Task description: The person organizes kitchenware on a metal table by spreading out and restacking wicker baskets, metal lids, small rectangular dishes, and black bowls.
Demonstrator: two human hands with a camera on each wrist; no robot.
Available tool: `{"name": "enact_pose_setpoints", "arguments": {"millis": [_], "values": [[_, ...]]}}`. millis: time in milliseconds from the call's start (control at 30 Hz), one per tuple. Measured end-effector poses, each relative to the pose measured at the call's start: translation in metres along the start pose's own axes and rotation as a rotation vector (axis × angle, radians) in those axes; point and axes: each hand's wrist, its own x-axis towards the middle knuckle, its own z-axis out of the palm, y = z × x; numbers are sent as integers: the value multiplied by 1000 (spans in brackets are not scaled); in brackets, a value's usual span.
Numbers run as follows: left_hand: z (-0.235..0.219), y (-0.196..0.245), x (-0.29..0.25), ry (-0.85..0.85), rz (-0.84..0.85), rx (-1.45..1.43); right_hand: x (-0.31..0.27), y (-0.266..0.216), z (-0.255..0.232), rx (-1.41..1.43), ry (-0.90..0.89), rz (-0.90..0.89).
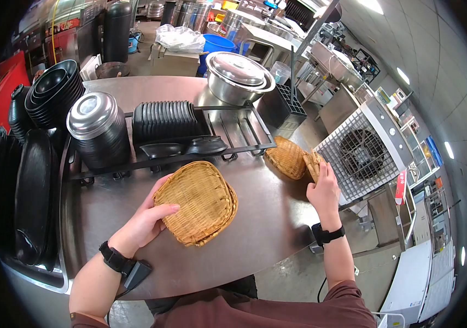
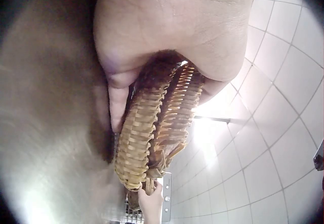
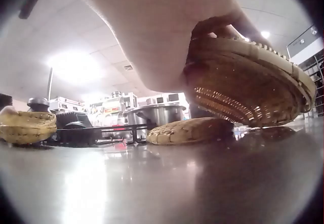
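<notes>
My left hand [image 1: 145, 223] grips a stack of two shallow woven bamboo baskets [image 1: 196, 202] by their left side, with the thumb over the upper one. The left wrist view shows their two woven walls [image 2: 144, 128] nested close together. At the table's right edge, my right hand [image 1: 325, 191] holds another bamboo basket [image 3: 248, 79] tilted, its fingers over the rim. Beside it, a further bamboo basket [image 1: 285, 158] lies on the steel table, rounded bottom up in the right wrist view. The head view shows the basket in my right hand nearly edge-on.
Behind the baskets stands a black rack [image 1: 244, 143] with black dishes [image 1: 165, 117] and stacked bowls [image 1: 98, 131]. Black trays [image 1: 35, 191] line the left side. A lidded steel pot [image 1: 239, 76] and black slotted box [image 1: 282, 109] stand at the back; an air cooler [image 1: 362, 147] is beyond the right edge.
</notes>
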Motion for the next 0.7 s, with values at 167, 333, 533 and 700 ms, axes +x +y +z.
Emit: {"name": "enact_pose_setpoints", "arguments": {"millis": [167, 333, 533, 700], "values": [[1, 1, -1, 4, -11, 11, 5, 14, -11, 119, 118, 70], [3, 4, -2, -5, -8, 7, 11, 32, -38, 292, 380, 90], [0, 3, -1, -37, -5, 25, 5, -11, -81, 991, 299, 159], [2, 4, -4, -63, 18, 90, 5, -59, -81, 1568, -205, 226]]}}
